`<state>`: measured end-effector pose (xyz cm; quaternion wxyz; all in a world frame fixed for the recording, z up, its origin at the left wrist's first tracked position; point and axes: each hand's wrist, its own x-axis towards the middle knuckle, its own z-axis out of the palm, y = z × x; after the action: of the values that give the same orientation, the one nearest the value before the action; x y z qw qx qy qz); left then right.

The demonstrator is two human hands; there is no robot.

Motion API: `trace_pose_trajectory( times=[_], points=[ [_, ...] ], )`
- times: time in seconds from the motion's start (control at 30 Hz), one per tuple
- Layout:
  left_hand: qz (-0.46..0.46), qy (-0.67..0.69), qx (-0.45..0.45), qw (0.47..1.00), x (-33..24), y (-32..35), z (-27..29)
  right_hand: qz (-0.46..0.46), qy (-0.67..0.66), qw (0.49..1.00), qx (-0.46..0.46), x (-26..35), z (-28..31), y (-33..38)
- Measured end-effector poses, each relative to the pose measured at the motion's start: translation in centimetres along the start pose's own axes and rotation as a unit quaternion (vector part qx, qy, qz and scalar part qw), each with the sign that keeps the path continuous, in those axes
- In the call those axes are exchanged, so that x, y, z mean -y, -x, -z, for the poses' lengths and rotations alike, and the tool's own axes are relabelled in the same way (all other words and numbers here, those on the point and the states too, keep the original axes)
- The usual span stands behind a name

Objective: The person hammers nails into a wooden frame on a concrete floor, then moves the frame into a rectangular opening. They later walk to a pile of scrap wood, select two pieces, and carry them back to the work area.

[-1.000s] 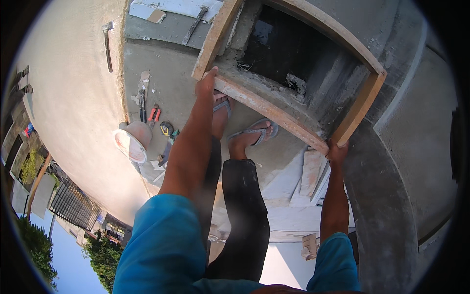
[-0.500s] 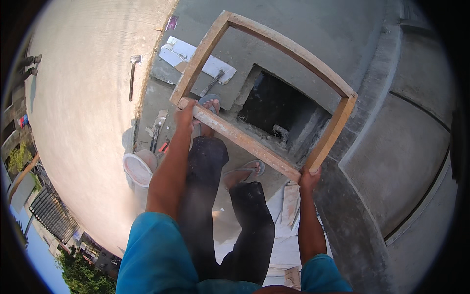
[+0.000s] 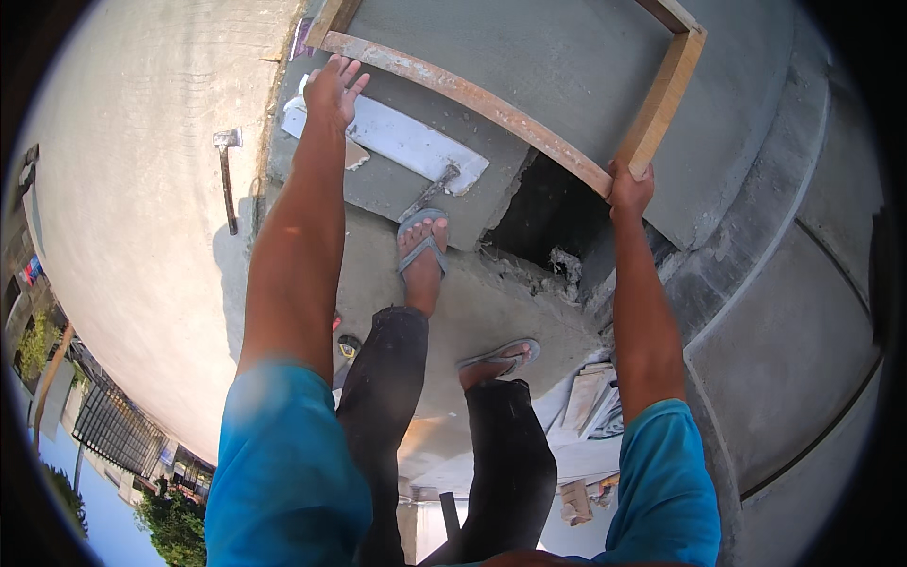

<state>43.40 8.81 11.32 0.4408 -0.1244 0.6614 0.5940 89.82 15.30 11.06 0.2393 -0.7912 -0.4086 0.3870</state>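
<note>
Wooden frame (image 3: 472,94) spanned the upper part of the head view, its top running out of the picture and its lower right corner in front of a dark square opening (image 3: 543,203) right of centre. The right hand (image 3: 630,192) had its grip closed around that corner. Near the upper left, just below the frame's other low corner, the left hand (image 3: 331,93) had its grip spread, fingers apart; whether it touched the wood, I could not tell.

A white board (image 3: 406,132) lay on the concrete below the frame's long bar, with a hammer-like tool (image 3: 435,189) resting across its right end. A dark-handled hatchet-like tool (image 3: 227,175) lay on pale ground at the left. Grey flip-flops (image 3: 501,358) were on both feet, and pale planks (image 3: 586,395) lay at the lower right.
</note>
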Motion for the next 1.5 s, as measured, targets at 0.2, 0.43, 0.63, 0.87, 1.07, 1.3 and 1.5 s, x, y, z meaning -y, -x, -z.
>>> trace_pose_trajectory(
  times=[0.2, 0.43, 0.63, 0.87, 1.07, 1.3, 1.5],
  points=[
    [0.102, -0.128, 0.085, 0.983, 2.2, 5.6, 10.9, 0.009, 0.211, 0.977, 0.004, 1.9, -1.3, -3.5],
    [0.217, -0.331, -0.085, 0.914, 5.9, 19.3, 29.6, 0.089, 0.284, 0.953, -0.059, 0.7, 2.2, -6.2],
    [0.154, -0.517, -0.003, 0.842, 11.7, 36.4, 42.8, 0.05, 0.312, 0.944, 0.099, -0.6, 9.3, 7.6],
    [0.168, -0.334, 0.012, 0.927, 10.8, 52.0, 39.6, -0.032, 0.38, 0.859, 0.342, -5.4, 20.4, 28.1],
    [0.237, -0.342, 0.004, 0.909, 18.3, 72.4, 39.7, 0.042, 0.342, 0.817, 0.461, -0.3, 22.6, 35.5],
    [0.274, -0.186, -0.135, 0.934, 24.7, 82.8, 33.2, -0.021, 0.478, 0.728, 0.491, 5.1, 27.0, 35.8],
    [0.268, -0.291, -0.227, 0.89, 28.6, 89.8, 33.4, 0.169, 0.575, 0.581, 0.551, 0.9, 29.3, 32.6]
  ],
)
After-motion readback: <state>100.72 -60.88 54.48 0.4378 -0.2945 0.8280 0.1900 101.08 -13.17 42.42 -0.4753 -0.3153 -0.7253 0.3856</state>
